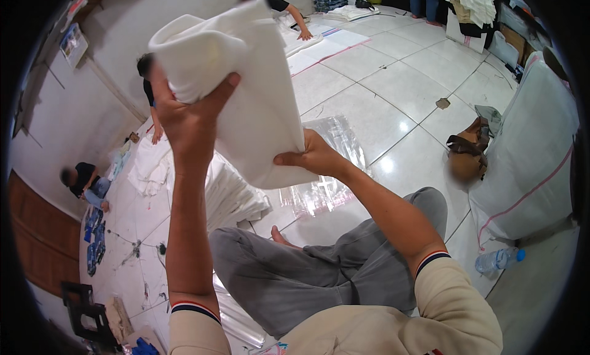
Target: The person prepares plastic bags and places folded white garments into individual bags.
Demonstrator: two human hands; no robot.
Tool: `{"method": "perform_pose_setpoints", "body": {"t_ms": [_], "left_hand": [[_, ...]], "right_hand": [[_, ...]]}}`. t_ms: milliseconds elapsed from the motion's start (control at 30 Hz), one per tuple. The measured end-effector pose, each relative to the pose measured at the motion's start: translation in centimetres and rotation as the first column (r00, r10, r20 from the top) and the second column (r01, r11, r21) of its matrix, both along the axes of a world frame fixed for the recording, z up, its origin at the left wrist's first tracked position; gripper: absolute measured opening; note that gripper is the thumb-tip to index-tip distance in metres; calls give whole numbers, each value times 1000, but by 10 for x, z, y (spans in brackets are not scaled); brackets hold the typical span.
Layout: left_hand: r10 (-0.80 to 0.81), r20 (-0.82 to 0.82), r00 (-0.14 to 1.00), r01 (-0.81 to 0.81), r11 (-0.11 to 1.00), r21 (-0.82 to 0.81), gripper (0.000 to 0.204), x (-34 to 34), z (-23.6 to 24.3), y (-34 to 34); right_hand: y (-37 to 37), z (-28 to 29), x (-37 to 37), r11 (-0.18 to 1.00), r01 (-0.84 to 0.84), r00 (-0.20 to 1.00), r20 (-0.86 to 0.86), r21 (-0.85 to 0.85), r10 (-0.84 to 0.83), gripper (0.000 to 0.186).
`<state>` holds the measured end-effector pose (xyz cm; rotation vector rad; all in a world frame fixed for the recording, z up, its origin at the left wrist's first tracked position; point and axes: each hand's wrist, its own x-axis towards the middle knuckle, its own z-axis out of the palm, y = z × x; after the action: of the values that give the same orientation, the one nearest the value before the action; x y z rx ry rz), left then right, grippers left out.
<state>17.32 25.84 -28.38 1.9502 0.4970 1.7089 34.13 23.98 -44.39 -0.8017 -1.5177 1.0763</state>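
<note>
Raised in front of me is a folded white fabric piece [249, 124], thick and bunched at its top left. My left hand [190, 106] grips that upper left part, thumb pressed on the cloth. My right hand [310, 152] holds the lower right edge, thumb on its face. Beyond it, clear plastic sheets [322, 198] lie on the floor, beside a pile of white cloth [227, 201]. More plastic [239, 318] lies at my left knee.
Co-workers [86, 180] sit along the left wall, and others bend over white cloth [307, 57] at the back. A large white sack [522, 158], a water bottle [495, 260] and a brown object [467, 152] are at my right. A dark plastic stool [86, 318] is lower left.
</note>
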Motion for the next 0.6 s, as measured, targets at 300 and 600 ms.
{"method": "perform_pose_setpoints", "body": {"t_ms": [300, 600], "left_hand": [[-113, 170, 979, 169, 916, -363, 62, -4, -5, 24], [-36, 299, 954, 136, 938, -320, 59, -15, 6, 44]], "right_hand": [[-6, 20, 30, 996, -63, 996, 61, -69, 68, 66], [-3, -29, 28, 945, -119, 992, -4, -305, 124, 65]]}}
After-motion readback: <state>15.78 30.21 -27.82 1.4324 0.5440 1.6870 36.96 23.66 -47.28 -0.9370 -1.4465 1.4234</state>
